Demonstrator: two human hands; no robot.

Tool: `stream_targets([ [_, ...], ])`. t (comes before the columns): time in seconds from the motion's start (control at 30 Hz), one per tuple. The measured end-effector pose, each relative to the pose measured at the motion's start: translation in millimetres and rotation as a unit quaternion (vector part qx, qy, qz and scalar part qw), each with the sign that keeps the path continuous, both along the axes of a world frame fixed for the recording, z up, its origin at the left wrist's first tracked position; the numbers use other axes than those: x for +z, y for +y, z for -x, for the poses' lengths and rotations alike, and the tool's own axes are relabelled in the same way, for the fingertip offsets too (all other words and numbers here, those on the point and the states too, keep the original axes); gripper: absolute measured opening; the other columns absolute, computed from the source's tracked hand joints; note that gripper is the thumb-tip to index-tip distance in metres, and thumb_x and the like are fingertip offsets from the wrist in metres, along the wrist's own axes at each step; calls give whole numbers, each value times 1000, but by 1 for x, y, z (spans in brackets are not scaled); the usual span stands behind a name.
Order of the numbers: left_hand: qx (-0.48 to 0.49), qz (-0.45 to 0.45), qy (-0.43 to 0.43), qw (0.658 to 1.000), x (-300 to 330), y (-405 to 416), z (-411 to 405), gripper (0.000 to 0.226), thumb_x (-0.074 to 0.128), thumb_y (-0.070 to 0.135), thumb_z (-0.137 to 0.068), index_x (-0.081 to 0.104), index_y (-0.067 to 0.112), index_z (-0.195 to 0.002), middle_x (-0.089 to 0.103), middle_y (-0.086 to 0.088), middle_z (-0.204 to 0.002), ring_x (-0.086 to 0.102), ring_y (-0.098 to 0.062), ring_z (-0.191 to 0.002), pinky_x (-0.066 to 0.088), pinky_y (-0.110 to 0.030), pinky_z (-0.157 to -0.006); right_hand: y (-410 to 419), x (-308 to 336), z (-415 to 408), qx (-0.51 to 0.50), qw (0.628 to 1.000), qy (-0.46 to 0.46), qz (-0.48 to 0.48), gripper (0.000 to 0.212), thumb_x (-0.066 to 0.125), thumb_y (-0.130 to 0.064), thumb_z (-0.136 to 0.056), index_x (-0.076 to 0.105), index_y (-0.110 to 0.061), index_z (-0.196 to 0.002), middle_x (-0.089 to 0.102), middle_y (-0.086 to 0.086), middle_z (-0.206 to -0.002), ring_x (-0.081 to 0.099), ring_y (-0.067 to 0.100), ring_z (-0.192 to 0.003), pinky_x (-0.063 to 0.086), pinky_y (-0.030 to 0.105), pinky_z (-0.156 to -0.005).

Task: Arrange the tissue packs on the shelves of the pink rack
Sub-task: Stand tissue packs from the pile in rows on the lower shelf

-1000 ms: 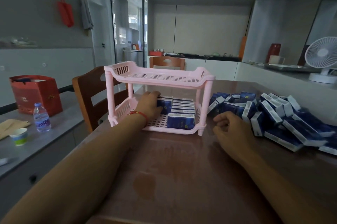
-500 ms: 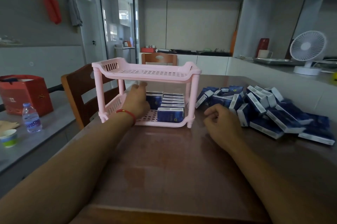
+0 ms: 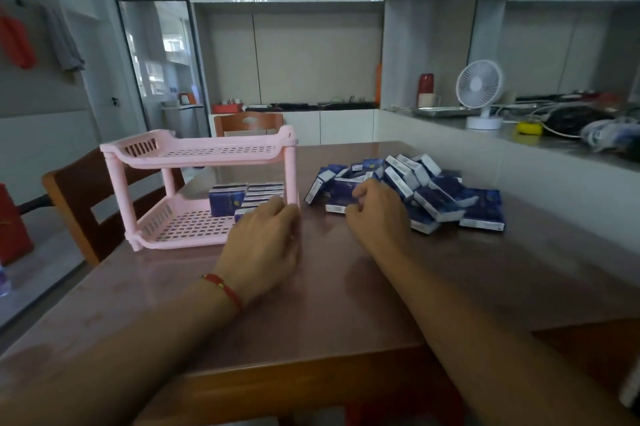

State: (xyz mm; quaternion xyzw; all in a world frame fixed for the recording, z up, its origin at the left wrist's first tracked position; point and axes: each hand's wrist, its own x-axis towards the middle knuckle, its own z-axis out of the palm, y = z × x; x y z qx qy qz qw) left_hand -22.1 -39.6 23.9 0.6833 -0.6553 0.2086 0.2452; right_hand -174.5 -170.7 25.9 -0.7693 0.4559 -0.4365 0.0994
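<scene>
The pink two-shelf rack (image 3: 201, 152) stands on the brown table (image 3: 346, 304) at the left. Its top shelf holds nothing. Several blue tissue packs (image 3: 227, 202) stand in rows at the right end of its lower shelf. My left hand (image 3: 266, 245), a red string round its wrist, lies with loosely curled fingers at the rack's front right leg and holds nothing. A heap of blue tissue packs (image 3: 436, 193) lies to the right of the rack. My right hand (image 3: 377, 217) is at the heap's near left edge, fingers curled over a tissue pack (image 3: 341, 195) there.
A wooden chair (image 3: 86, 197) stands left of the table and another (image 3: 247, 122) behind the rack. A white half-wall (image 3: 519, 176) borders the table on the right, with a white fan (image 3: 479, 93) and cables on its counter. A red bag (image 3: 10, 228) sits at far left.
My left hand has drawn back out of the lower shelf to the rack's front right corner. My right hand has gone forward from the bare table onto the heap of packs.
</scene>
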Motion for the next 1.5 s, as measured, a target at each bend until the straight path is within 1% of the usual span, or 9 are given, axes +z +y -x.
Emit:
stream_targets([
  [0.17,-95,-22,-18,995,3,-37,53,26,59,17,-76,59,19,-101,55,-2,-106,58,-27,-95,51,-39,-71,-28,12,68,-145,950,241,138,34,58,-24,-85,63,-14,-117,59,9,-121,51,30,-113,43,44,-92],
  [0.3,-111,-33,-3,993,-3,-70,83,29,55,17,-80,57,19,-109,54,-2,-112,56,-26,-101,51,-40,-75,-53,-10,116,-140,910,356,159,47,59,-27,-85,54,-25,-131,56,3,-133,47,28,-119,37,44,-94],
  [0.57,-144,-27,146,978,-20,-96,70,23,61,16,-78,61,19,-101,57,1,-101,60,-22,-91,51,-37,-79,-61,-14,123,-82,978,170,90,50,61,-12,-85,57,-23,-134,64,8,-130,54,31,-118,42,44,-98],
  [0.7,-177,8,249,952,-13,-92,76,36,70,28,-86,61,23,-121,64,6,-106,63,-8,-90,53,-25,-82,-39,-6,121,19,995,-24,98,40,61,-5,-84,64,-18,-121,70,3,-116,64,16,-99,47,8,-82],
  [0.8,-223,-34,309,924,-9,-84,85,52,71,28,-89,52,23,-137,62,9,-110,64,-5,-94,55,-22,-87,-24,-9,111,117,985,55,112,37,64,-11,-86,61,-16,-122,70,6,-117,66,17,-100,49,13,-82],
  [0.93,-179,8,323,929,-11,-83,76,38,73,16,-85,62,24,-120,67,5,-97,65,-8,-84,57,-30,-82,-25,-13,105,145,977,68,141,32,50,-25,-91,58,-13,-120,68,6,-113,64,17,-95,53,25,-79],
  [1.07,-150,-4,378,913,-12,-81,67,30,75,14,-83,62,23,-109,65,4,-89,62,-9,-76,55,-25,-73,-58,-14,120,-15,990,-6,144,31,48,-17,-87,61,-15,-116,64,5,-113,59,23,-102,50,40,-86],
  [1.17,-138,-11,384,913,-14,-77,65,28,75,13,-83,62,22,-105,63,9,-81,60,-4,-69,51,-19,-68,-81,-21,137,-154,975,156,37,54,55,-17,-86,48,-21,-140,50,6,-141,43,30,-130,36,49,-104],
  [1.5,-127,-16,374,919,-17,-73,61,28,76,16,-82,61,22,-104,64,10,-84,66,-11,-79,56,-26,-72,-86,-27,137,-201,960,192,41,33,62,-16,-90,54,-20,-122,62,6,-124,50,28,-120,34,45,-97],
])
